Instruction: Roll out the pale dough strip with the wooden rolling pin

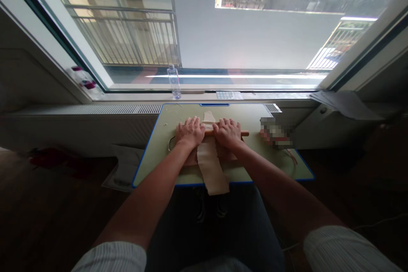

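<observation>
A long strip of pale dough (213, 169) runs down the middle of a small green board (153, 153) with a blue edge, its near end hanging over the front. Across the strip lies a wooden rolling pin (245, 133). My left hand (190, 131) is closed over the pin left of the dough, palm down, fingers pointing away. My right hand (228, 132) presses on it the same way to the right. Under the dough and hands is a brownish flat board (191, 160), mostly covered, with a metal loop handle (169, 144) at its left.
A blurred-out item with reddish parts (277, 134) rests at the board's right side. Clear bottle (174, 81) and white-and-purple bottle (84, 78) stand along the windowsill (194, 97). Papers (342, 103) lie at the right. A radiator (83, 127) is behind the board.
</observation>
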The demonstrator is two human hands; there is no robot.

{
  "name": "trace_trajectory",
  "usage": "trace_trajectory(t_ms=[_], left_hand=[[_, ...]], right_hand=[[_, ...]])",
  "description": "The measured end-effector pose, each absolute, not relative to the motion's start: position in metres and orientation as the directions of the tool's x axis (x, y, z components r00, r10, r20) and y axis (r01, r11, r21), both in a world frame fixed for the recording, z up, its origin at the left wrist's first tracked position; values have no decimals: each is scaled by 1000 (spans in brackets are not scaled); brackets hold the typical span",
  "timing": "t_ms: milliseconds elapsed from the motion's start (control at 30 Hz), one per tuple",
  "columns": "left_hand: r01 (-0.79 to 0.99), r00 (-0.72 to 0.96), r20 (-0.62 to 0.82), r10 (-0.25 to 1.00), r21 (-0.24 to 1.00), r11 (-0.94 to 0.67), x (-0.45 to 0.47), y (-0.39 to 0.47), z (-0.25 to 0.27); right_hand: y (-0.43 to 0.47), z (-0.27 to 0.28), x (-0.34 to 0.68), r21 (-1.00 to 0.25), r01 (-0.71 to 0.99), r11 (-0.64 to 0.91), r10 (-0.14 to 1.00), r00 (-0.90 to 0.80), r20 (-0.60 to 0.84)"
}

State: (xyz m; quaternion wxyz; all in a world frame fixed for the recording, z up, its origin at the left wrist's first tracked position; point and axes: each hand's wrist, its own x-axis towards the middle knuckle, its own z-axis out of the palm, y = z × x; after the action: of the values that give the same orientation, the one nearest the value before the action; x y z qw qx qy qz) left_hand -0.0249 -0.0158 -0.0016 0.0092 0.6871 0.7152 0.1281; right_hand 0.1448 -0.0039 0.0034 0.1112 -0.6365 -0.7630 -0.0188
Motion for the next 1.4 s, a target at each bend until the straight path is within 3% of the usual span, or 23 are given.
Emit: trace_trajectory(t_ms=[300,467,800,1133,1400], left_hand=[[967,-63,0,998,246,61,-36,57,6],[957,-76,-23,997,280,79,-39,82,4],[956,-73,-6,997,286,72,-36,62,5],[979,-69,170,983,200,34,-25,-7,1],[980,-25,238,971,196,-22,-25,-55,-10]], right_hand=[[69,14,139,-263,961,88,993,-106,-56],[96,11,138,-321,944,82,993,-103,-49],[80,11,139,-280,957,80,994,-97,-46],[5,4,143,-145,976,161,974,-133,182],[-43,-5,151,-157,966,205,955,-162,249]])
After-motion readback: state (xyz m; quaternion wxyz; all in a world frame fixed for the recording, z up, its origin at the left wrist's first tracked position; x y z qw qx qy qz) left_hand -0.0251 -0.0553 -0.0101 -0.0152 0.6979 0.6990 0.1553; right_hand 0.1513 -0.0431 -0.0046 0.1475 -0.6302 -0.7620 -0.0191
